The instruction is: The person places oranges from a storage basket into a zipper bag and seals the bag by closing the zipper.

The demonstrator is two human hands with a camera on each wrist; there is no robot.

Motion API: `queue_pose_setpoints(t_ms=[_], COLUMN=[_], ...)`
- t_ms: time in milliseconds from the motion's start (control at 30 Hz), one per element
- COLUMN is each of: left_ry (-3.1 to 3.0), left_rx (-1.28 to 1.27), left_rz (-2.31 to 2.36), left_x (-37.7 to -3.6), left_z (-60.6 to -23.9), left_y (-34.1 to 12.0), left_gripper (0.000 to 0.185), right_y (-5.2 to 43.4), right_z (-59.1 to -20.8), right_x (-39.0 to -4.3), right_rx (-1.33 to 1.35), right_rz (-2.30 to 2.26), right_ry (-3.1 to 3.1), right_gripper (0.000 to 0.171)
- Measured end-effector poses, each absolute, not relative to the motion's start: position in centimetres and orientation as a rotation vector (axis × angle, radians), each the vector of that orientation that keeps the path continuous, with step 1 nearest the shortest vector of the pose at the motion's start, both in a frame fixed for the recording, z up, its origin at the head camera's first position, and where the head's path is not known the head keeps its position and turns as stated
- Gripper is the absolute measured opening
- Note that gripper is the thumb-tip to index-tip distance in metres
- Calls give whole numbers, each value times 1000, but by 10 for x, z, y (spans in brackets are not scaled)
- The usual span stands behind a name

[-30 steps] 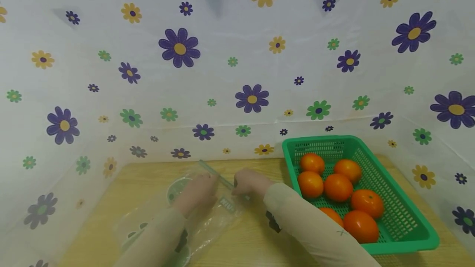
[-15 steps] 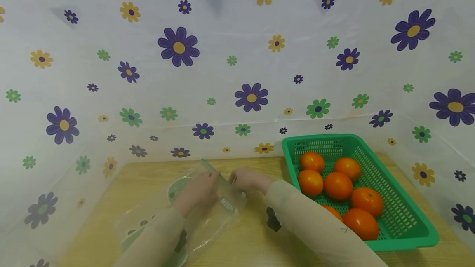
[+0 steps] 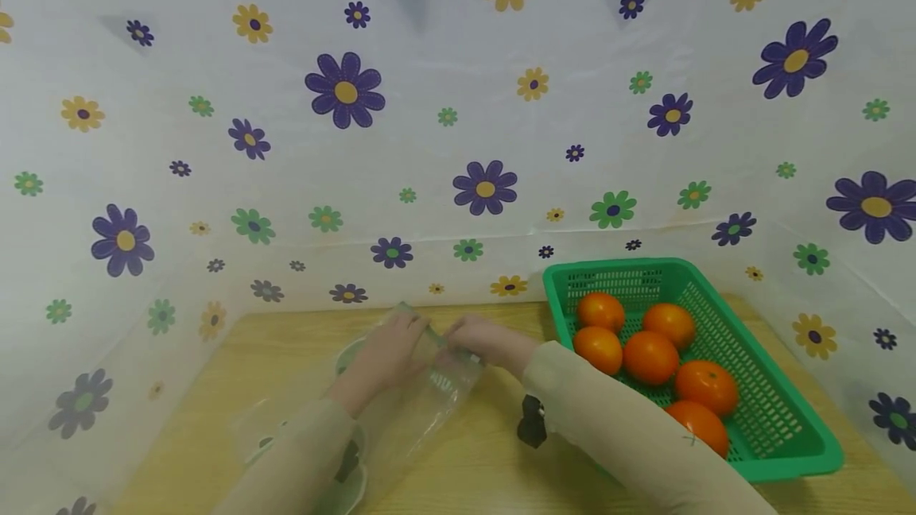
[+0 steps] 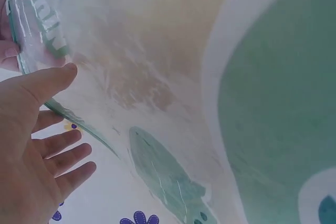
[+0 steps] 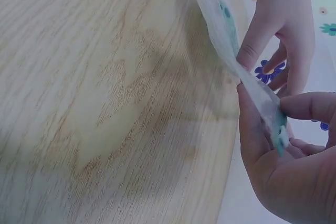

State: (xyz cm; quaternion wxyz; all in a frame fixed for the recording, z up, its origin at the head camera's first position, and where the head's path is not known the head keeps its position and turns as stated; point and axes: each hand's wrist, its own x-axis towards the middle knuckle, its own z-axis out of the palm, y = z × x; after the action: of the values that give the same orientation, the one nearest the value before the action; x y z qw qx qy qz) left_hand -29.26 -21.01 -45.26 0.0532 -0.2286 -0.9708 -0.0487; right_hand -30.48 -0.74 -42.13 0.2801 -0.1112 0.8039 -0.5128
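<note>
A clear plastic zip bag (image 3: pixel 422 412) with pale green print and a green strip along its far edge is raised off the wooden table at that edge. My left hand (image 3: pixel 386 352) pinches the strip edge between thumb and forefinger; in the left wrist view the other fingers of the left hand (image 4: pixel 37 150) are spread. Close beside it, my right hand (image 3: pixel 483 340) pinches the strip's right end. In the right wrist view, the bag's edge (image 5: pixel 223 40) runs between the thumb and fingers of the right hand (image 5: pixel 283 177).
A green perforated basket (image 3: pixel 823 451) with several round orange fruits (image 3: pixel 651 358) stands to the right, partly behind the right sleeve. A flower-printed white sheet (image 3: pixel 429 141) encloses the wooden table (image 3: pixel 472 467) at the back and sides. A black object (image 3: pixel 532 422) sits under the right forearm.
The bag's strip edge has lifted and shifted slightly right. Both hands have moved a little, the left hand up toward the strip, and the right forearm covers more of the basket's front fruits.
</note>
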Motion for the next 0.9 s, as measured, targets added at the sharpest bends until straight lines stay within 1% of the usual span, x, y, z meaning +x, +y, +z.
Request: queue_pose_setpoints(t_ms=[233,600,900], left_ry=[-2865,-2788,-2746], left_rx=[-732,-784,-859], left_rz=[-156,-155,-155], left_x=[-290,-291,-290], left_z=[-442,-432,-423], left_y=[-208,-204,-202], left_gripper=[64,60,58], right_y=[-4,-2,-1], right_z=[-414,-402,-401], right_x=[-304,-297,-292], right_rx=[-176,-113,6], right_rz=[-1548,-1645,-1791], right_ry=[2071,2033,1891], right_gripper=[26,34,30])
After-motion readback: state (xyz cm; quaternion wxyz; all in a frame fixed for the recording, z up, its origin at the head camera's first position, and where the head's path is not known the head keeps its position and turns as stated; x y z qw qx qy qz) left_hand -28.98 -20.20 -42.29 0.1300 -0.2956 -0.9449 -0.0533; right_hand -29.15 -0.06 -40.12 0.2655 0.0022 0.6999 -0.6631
